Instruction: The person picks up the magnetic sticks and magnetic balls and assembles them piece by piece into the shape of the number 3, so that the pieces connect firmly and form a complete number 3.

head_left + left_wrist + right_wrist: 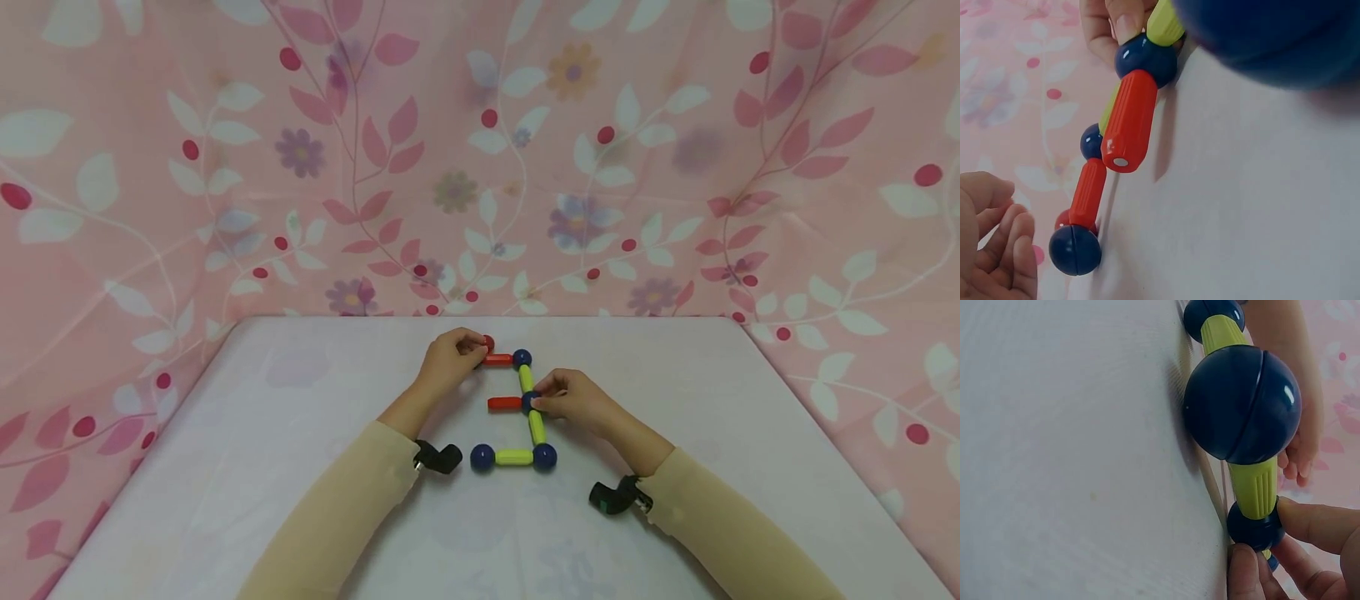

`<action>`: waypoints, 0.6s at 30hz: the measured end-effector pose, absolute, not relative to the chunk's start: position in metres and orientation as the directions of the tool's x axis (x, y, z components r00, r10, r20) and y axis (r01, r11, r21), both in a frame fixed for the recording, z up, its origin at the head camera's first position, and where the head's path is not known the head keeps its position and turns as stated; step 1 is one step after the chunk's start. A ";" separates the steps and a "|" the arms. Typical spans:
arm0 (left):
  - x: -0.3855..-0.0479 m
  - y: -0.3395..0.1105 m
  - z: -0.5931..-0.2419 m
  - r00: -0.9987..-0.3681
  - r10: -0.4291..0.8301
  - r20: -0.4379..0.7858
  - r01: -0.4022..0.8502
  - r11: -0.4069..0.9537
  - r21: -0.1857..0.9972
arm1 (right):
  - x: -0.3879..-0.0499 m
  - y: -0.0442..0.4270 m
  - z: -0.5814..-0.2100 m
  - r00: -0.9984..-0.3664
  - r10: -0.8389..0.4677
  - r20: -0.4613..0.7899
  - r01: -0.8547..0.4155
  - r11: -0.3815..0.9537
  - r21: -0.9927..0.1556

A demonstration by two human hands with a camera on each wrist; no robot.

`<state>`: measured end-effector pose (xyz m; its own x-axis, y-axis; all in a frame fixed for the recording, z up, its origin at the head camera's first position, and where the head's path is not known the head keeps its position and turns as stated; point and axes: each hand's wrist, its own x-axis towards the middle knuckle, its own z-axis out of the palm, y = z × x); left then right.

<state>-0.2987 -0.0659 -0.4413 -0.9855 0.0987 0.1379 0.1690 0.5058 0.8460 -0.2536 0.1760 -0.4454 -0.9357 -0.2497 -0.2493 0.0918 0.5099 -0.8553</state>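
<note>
A figure of magnetic rods and balls lies on the table. My right hand pinches its middle blue ball between thumb and fingers. From that ball a red rod points left with a free end, and yellow-green rods run toward and away from me. Beside the far-left end is my left hand, fingers loosely bent. In the left wrist view this hand stands slightly apart from the end blue ball, holding nothing visible. A red ball sits behind that blue ball, partly hidden.
At the figure's near end, a yellow-green rod joins two blue balls, the left one close to the left wrist's black camera. A white cloth covers the table. A pink floral curtain hangs behind its far edge.
</note>
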 end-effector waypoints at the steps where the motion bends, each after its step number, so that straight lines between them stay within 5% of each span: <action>1: -0.301 -0.066 -0.442 -0.987 0.080 0.142 0.163 0.496 0.853 | -0.253 0.176 -0.446 -0.936 -0.252 -0.247 0.089 0.508 -0.857; 18: -0.332 -0.055 -0.460 -0.999 -0.005 0.051 0.041 0.529 0.848 | -0.251 0.177 -0.446 -0.932 -0.274 -0.236 0.081 0.478 -0.875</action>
<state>-0.3324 -0.0547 -0.4604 -0.9987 -0.0046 0.0508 0.0407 0.5290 0.8477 -0.2506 0.1766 -0.4457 -0.9322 -0.2740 -0.2363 0.0812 0.4779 -0.8747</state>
